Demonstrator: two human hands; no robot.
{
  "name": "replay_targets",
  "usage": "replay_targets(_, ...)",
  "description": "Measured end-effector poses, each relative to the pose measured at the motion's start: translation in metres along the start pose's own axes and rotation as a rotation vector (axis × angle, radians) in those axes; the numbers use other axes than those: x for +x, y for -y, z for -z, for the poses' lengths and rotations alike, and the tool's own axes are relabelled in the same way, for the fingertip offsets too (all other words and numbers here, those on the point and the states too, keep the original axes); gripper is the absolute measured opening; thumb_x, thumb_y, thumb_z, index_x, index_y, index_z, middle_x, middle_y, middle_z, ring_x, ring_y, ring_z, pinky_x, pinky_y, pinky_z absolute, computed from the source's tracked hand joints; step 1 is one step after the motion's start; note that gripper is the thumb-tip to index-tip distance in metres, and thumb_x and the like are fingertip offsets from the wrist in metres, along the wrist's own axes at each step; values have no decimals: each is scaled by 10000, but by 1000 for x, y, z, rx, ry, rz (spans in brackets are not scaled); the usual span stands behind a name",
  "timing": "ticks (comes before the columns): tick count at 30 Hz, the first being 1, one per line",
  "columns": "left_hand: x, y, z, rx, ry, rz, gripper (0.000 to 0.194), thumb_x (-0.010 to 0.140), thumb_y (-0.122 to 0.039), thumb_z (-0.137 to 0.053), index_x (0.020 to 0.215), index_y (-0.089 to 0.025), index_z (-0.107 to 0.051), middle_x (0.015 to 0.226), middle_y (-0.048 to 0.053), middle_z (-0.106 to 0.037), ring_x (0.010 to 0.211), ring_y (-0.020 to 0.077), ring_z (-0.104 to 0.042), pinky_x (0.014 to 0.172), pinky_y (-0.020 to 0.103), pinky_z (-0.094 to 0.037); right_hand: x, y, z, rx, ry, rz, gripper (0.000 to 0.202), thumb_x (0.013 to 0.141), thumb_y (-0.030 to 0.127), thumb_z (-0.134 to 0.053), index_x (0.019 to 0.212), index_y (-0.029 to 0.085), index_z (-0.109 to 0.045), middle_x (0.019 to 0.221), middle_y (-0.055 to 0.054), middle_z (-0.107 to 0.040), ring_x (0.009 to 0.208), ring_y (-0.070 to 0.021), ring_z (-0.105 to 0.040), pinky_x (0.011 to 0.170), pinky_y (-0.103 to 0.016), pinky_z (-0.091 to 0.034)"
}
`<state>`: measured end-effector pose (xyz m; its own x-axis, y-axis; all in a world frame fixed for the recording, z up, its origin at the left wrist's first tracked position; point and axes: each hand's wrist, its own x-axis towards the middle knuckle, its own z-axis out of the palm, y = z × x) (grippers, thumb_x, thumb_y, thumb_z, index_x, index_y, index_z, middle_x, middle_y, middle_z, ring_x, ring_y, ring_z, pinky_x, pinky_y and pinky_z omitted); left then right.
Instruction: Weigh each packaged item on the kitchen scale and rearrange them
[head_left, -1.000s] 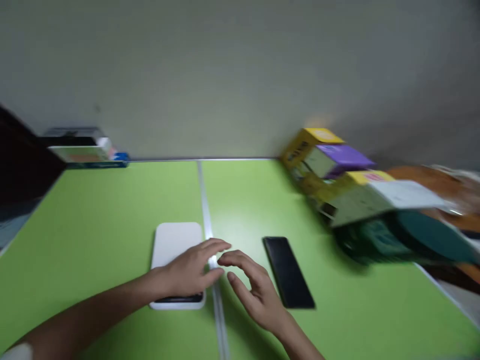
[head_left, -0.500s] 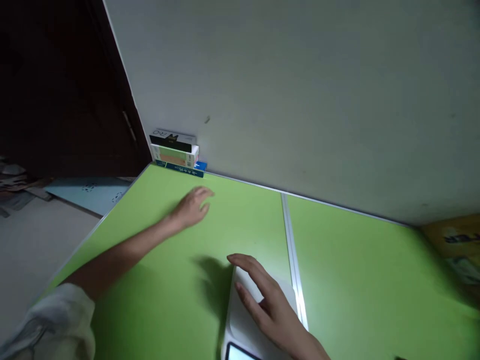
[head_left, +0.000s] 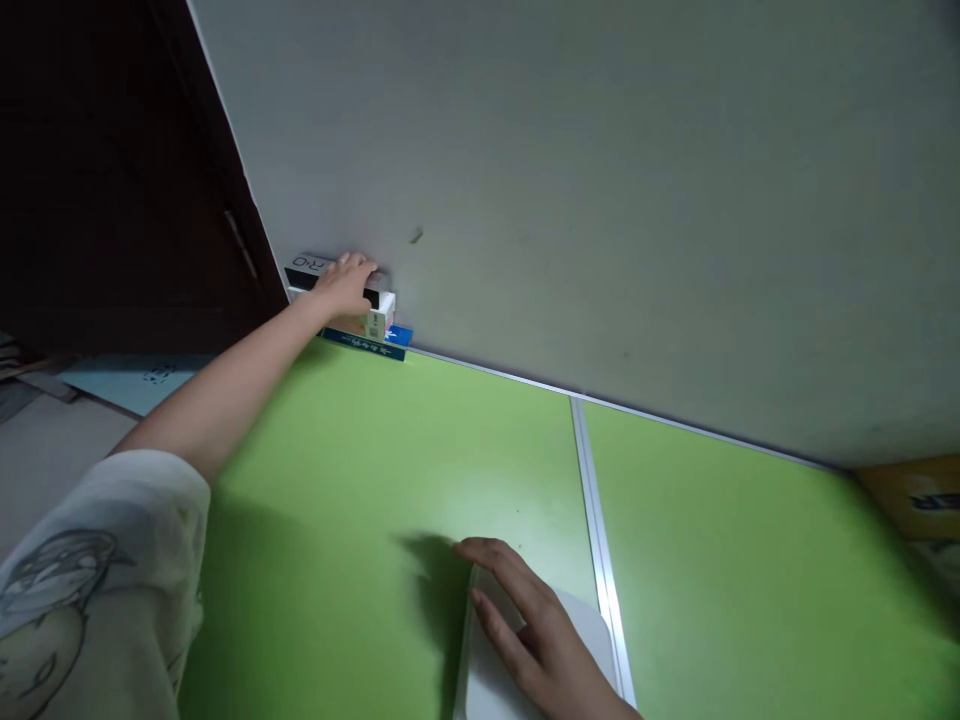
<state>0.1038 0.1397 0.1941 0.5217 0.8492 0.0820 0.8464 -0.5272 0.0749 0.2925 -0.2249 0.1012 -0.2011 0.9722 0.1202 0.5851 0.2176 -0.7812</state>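
My left hand [head_left: 345,286] reaches to the far left corner of the table and grips the grey and black box [head_left: 301,276] on top of a small stack, fingers over its top and thumb at its front. Below that lies a white box [head_left: 380,314] with a coloured front, partly covered by my hand. At the bottom is a flat blue box [head_left: 366,345]. Nearer me, my right hand [head_left: 529,620] is open, its fingers apart and curved over a flat white device [head_left: 589,625] like a kitchen scale. I cannot tell whether it touches the device.
The green table [head_left: 337,480] has a metal strip [head_left: 596,530] across it and meets a grey wall [head_left: 562,200] at the back. A yellow box [head_left: 919,495] stands at the right. To the left are a dark door [head_left: 112,180] and a light blue panel [head_left: 120,380] on the floor.
My left hand has moved forward and left from above the table to the top box of the stack. My right hand stays over the white device. The view has shifted slightly.
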Motion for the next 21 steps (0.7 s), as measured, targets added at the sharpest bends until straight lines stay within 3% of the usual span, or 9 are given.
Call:
replay_targets(4,1,5,11,58,20,-57,547,730,-143,-637,1262,-104,-515,1306,168,-497,1257,343,-423,1064,478,-352,-8,0,-2,6,-20,3,351,942,200,-426,1254,356,-464,1157,-69,-644,1042,-218,-667,858,-404,-609)
replay_targets(7,-18,-13,19,2,-31,-176,547,803,-196,-617,1326,-152,-466,1243,114,-545,1243,320,-460,1150,563,-174,-17,2,3,27,-72,-16,364,944,192,-430,1269,351,-466,1167,-70,-628,1056,-215,-649,886,-403,-591)
replay_targets(9,-46,-44,22,-93,-28,-272,590,831,-251,-628,1382,-192,-425,1267,100,-528,1299,371,-407,1146,640,-73,-25,3,10,49,-171,-55,384,943,198,-450,1299,343,-452,1153,-77,-608,1021,-215,-647,857,-395,-591)
replay_targets(11,-86,-87,23,-196,55,-393,569,868,-303,-611,1404,-258,-426,1302,77,-507,1369,431,-291,1120,682,-71,-34,4,20,58,-307,-105,442,932,215,-503,1347,339,-411,1097,-74,-582,895,-194,-648,789,-374,-592)
replay_targets(13,-131,-135,20,-287,191,-517,576,868,-270,-609,1411,-319,-424,1319,71,-507,1366,425,-310,1102,657,-216,-44,7,31,33,-394,-131,573,908,234,-577,1414,347,-334,1088,-69,-553,766,-160,-617,734,-360,-581)
replay_targets(16,-187,-197,6,-346,381,-694,616,859,-162,-591,1428,-297,-396,1352,107,-513,1269,355,-481,1031,560,-418,-61,14,46,-35,-390,-111,735,876,259,-644,1481,364,-241,1155,-86,-530,715,-144,-576,701,-357,-569)
replay_targets(18,-208,-227,-8,-348,390,-757,597,863,-143,-583,1422,-228,-392,1365,141,-519,1243,336,-518,1006,522,-460,-74,16,53,-67,-372,-106,728,889,250,-624,1493,365,-234,1126,-81,-551,717,-152,-566,680,-349,-569)
replay_targets(21,-219,-250,-26,-380,353,-786,561,886,-216,-586,1406,-161,-381,1363,170,-536,1230,328,-539,1019,514,-452,-98,12,57,-80,-351,-118,648,906,217,-585,1469,355,-294,1115,-78,-583,767,-173,-574,696,-350,-574)
